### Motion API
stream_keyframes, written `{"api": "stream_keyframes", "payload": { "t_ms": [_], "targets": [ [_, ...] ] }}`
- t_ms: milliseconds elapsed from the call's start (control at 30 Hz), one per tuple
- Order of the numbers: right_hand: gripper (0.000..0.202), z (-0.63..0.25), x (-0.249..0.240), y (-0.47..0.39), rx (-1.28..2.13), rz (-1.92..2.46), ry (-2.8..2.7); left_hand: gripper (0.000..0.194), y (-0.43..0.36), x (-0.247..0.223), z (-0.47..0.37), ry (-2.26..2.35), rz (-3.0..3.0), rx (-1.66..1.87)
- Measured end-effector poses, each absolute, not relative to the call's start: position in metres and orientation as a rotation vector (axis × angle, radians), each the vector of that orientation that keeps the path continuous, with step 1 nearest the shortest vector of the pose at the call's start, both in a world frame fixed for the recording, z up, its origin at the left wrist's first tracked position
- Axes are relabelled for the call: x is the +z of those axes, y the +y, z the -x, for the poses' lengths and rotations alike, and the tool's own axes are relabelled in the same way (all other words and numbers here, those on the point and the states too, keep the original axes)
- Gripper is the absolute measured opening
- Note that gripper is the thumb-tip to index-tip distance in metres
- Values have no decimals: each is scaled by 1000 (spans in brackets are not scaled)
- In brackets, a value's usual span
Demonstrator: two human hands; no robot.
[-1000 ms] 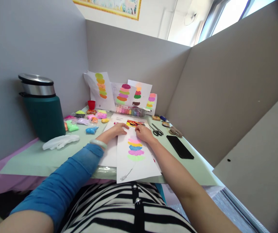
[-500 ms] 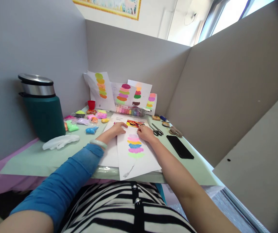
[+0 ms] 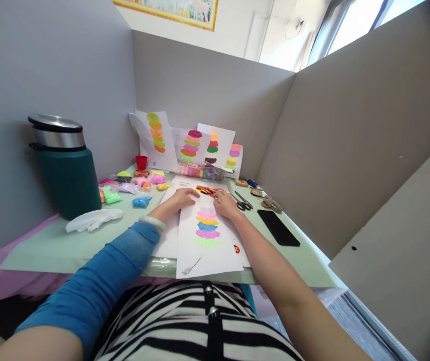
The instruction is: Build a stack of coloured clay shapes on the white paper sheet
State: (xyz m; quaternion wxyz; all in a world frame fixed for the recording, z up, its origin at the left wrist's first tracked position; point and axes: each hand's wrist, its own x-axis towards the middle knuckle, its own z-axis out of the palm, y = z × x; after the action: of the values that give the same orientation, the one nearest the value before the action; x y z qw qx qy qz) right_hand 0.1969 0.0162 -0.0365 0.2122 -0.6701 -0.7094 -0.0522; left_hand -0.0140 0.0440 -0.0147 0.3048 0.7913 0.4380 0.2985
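A white sheet of paper (image 3: 196, 255) with a stack of coloured layers, pink, orange, blue, purple and light green, lies in front of me. A thin dark line runs from the stack to a scribble near its lower left corner. My left hand (image 3: 183, 198) grips the sheet at its far left corner, thumb and fingers bent. At the far right corner my right hand (image 3: 225, 204) has its curled fingers on the same sheet. Beneath lies a larger white pad (image 3: 168, 240) with a red and yellow printed picture (image 3: 209, 191) by my fingertips.
A green bottle (image 3: 68, 175) and a white glove (image 3: 94, 219) stand and lie at left, near several bagged coloured clay pieces (image 3: 142, 201). Scissors (image 3: 242, 201) and a black phone (image 3: 278, 227) lie at right. Painted sheets (image 3: 157, 143) lean against the back partition (image 3: 207, 85).
The sheet's near end has swung left and the sheet sits straighter, uncovering a small red mark on the pad. My right fingers have shifted slightly and look less tightly bunched.
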Motion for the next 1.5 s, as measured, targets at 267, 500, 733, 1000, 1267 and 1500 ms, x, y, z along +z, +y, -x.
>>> {"api": "stream_keyframes", "payload": {
  "t_ms": [267, 500, 733, 1000, 1267, 1500],
  "targets": [
    [18, -198, -32, 16, -15, 1890, -1752, 70, 48, -19, 13, 1193, -2029, 887],
    [18, -199, -32, 16, -58, 1782, -1574, 58, 35, -7, 14, 1417, -1884, 652],
    [18, -204, -35, 20, -37, 1673, -1460, 50, 12, 3, 19, 1367, -1803, 774],
    [21, -204, -32, 17, 28, 1754, -1471, 33, 4, 10, 20, 1307, -1746, 837],
    [24, -200, -27, 12, 55, 1836, -1489, 30, 10, 5, 21, 1264, -1625, 900],
    [25, -206, -34, 21, 80, 1695, -1367, 41, 18, -1, 21, 1355, -1597, 949]
  ]
}}
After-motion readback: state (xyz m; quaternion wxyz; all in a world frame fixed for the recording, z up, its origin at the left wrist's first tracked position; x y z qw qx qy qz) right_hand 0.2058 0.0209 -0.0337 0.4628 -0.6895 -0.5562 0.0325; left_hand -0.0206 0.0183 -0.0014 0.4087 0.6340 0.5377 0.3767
